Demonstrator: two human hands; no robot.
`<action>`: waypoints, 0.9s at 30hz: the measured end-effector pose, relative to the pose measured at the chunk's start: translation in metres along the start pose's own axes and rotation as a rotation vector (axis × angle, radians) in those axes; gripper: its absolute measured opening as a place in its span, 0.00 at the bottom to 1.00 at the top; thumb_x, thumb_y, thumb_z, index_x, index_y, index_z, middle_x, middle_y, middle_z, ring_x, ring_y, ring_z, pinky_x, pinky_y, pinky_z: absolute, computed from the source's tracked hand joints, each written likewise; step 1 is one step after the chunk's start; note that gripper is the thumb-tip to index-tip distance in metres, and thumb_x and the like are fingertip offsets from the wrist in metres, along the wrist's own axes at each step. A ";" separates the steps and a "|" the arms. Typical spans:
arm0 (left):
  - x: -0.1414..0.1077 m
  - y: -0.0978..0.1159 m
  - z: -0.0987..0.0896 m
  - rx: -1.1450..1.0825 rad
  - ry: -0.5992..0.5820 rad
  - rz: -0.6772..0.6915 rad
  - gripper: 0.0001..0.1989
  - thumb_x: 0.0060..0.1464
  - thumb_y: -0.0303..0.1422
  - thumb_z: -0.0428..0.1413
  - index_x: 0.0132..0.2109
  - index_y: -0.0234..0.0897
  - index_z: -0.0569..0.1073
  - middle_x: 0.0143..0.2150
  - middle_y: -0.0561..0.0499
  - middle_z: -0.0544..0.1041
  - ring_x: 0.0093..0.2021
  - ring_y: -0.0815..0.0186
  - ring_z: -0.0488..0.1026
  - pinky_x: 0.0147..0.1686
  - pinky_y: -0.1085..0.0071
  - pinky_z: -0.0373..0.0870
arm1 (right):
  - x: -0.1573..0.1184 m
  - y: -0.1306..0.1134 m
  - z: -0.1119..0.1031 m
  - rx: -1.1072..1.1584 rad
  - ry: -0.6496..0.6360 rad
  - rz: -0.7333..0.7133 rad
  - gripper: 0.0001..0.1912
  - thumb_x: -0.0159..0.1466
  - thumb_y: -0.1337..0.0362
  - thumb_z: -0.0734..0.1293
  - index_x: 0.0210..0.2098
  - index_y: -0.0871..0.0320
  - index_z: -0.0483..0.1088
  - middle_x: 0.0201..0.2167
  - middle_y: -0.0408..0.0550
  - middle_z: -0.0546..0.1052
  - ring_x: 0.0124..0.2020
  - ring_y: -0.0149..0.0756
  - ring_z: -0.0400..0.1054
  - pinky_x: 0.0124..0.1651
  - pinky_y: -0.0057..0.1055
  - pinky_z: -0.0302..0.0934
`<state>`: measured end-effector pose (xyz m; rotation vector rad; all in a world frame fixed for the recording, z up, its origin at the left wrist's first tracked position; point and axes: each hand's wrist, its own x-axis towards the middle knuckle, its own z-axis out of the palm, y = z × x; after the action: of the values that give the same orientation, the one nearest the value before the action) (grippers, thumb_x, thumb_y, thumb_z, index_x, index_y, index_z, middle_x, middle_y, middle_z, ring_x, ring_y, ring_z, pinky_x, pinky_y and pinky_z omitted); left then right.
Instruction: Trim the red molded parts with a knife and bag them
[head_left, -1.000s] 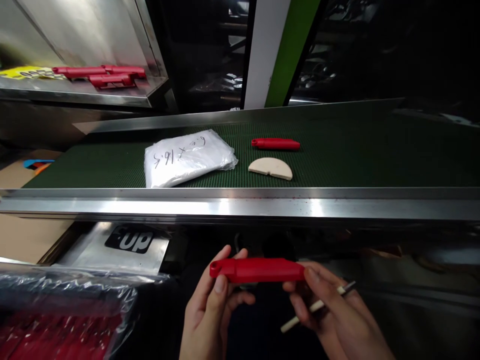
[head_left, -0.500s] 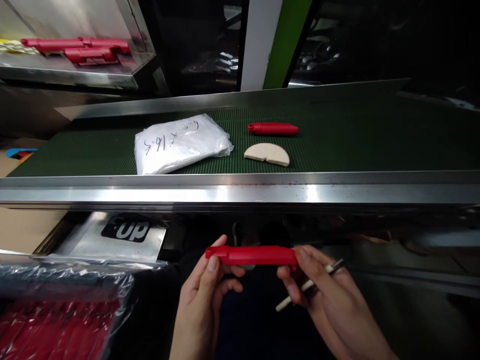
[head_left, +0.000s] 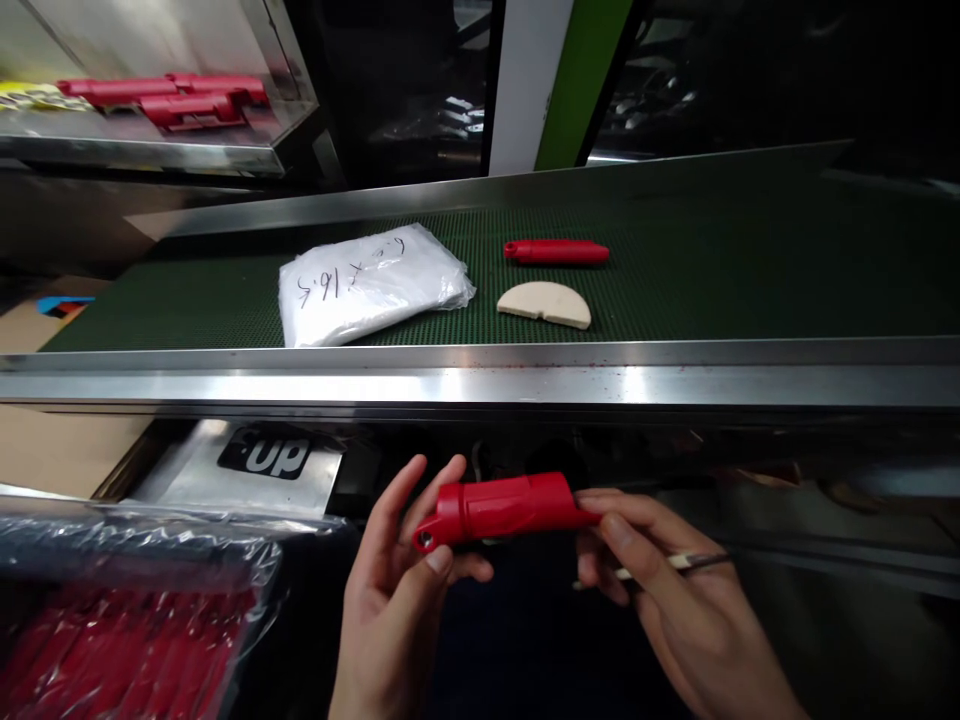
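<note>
A red plastic part [head_left: 510, 507], tube-shaped with a ringed eye at its left end, is held between my two hands below the belt's metal edge. My left hand [head_left: 401, 570] supports the eye end, thumb against it and other fingers behind, partly spread. With thumb and fingers my right hand [head_left: 652, 560] pinches the narrow right end. A thin pale stick with a dark end, perhaps a knife [head_left: 684, 562], is also tucked in the right hand. On the green belt lie a similar red part [head_left: 556, 252] and a beige half-round piece [head_left: 545, 304].
A white plastic-wrapped packet [head_left: 375, 283] with handwriting lies on the green conveyor belt [head_left: 712, 270]. Several red parts [head_left: 195, 105] rest on a metal shelf upper left. A plastic-lined box [head_left: 135, 640] of red parts stands lower left. The belt's metal rail [head_left: 480, 383] runs across.
The red part has been rolled about its length and its left end tipped down, so a broader side and the eye now show. The stick has shifted within my right hand.
</note>
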<state>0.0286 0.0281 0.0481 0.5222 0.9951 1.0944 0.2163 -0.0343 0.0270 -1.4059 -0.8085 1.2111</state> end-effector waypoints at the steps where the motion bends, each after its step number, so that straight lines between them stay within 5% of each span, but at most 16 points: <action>1: -0.002 0.000 0.000 0.019 0.010 0.012 0.27 0.50 0.28 0.64 0.57 0.51 0.70 0.59 0.47 0.72 0.35 0.64 0.77 0.34 0.72 0.76 | 0.000 0.001 0.000 0.000 0.000 0.002 0.11 0.69 0.57 0.63 0.48 0.50 0.72 0.33 0.45 0.75 0.31 0.30 0.67 0.28 0.24 0.59; 4: -0.008 0.000 0.002 0.106 0.026 0.061 0.30 0.52 0.30 0.64 0.59 0.55 0.66 0.58 0.49 0.73 0.29 0.69 0.76 0.38 0.73 0.75 | 0.001 0.004 0.000 -0.007 0.000 0.005 0.12 0.70 0.57 0.63 0.49 0.51 0.71 0.35 0.47 0.76 0.32 0.32 0.69 0.28 0.25 0.60; 11: -0.018 -0.002 0.005 0.244 0.059 0.168 0.27 0.56 0.32 0.62 0.60 0.56 0.65 0.56 0.52 0.75 0.34 0.66 0.78 0.42 0.73 0.75 | 0.003 0.008 0.000 0.027 0.025 -0.048 0.12 0.70 0.59 0.63 0.52 0.50 0.71 0.39 0.48 0.77 0.34 0.32 0.70 0.27 0.24 0.61; 27: -0.014 -0.003 0.004 0.196 -0.001 0.156 0.24 0.55 0.30 0.62 0.57 0.53 0.69 0.57 0.49 0.74 0.39 0.64 0.78 0.38 0.74 0.77 | 0.007 -0.001 0.003 0.002 0.079 -0.036 0.10 0.68 0.57 0.65 0.46 0.53 0.74 0.30 0.46 0.76 0.28 0.30 0.69 0.26 0.23 0.61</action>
<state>0.0318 0.0145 0.0530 0.7705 1.0806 1.1402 0.2151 -0.0267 0.0268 -1.4221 -0.7746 1.1216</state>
